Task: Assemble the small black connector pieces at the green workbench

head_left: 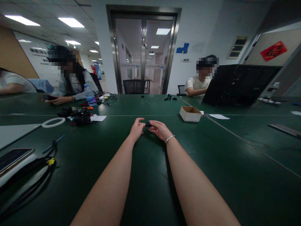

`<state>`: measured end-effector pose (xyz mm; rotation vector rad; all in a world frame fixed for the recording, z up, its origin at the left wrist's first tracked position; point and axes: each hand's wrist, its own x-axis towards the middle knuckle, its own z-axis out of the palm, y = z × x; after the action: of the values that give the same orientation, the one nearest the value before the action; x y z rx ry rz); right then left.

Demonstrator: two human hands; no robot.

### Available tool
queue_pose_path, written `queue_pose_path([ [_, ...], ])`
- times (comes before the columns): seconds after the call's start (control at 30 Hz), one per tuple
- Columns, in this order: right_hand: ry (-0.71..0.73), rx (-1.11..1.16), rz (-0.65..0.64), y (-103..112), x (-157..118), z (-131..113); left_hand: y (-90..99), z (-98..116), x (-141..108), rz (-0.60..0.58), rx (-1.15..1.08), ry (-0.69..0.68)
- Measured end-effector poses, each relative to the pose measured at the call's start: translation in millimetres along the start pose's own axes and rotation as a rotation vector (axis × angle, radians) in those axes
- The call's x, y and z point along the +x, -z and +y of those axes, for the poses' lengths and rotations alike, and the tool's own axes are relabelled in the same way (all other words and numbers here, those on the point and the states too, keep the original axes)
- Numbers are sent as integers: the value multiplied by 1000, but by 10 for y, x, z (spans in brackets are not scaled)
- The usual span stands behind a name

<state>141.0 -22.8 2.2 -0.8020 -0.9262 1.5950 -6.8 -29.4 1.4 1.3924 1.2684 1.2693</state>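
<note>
A small black object (pixel 148 124) is held between my two hands, just above the green table (pixel 150 175). My right hand (pixel 159 129) pinches its right end between thumb and fingers; a silver bracelet (pixel 170 138) circles that wrist. At the object's left end, the fingers of my left hand (pixel 137 129) are closed against it, with the index finger raised and bent over. What exactly the object is cannot be made out.
An open cardboard box (pixel 190 114) sits right of my hands. Black parts (pixel 81 117), a white ring (pixel 53 122), a bottle (pixel 89 95), cables (pixel 44 166) and a phone (pixel 15 158) lie left. A black monitor (pixel 240 84) stands back right. Other people sit across the table.
</note>
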Motion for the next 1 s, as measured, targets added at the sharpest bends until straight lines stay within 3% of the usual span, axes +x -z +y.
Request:
queue_pose_path([
  [0.53,1,-16,-37,20,15,6,2,-30,15,32,-14,5],
  [0.63,-3,-10,-21,12,8,-3,1,-29,18,5,-7,49],
  [1.0,7,0,-13,11,0,-3,-10,-39,20,-25,14,-3],
])
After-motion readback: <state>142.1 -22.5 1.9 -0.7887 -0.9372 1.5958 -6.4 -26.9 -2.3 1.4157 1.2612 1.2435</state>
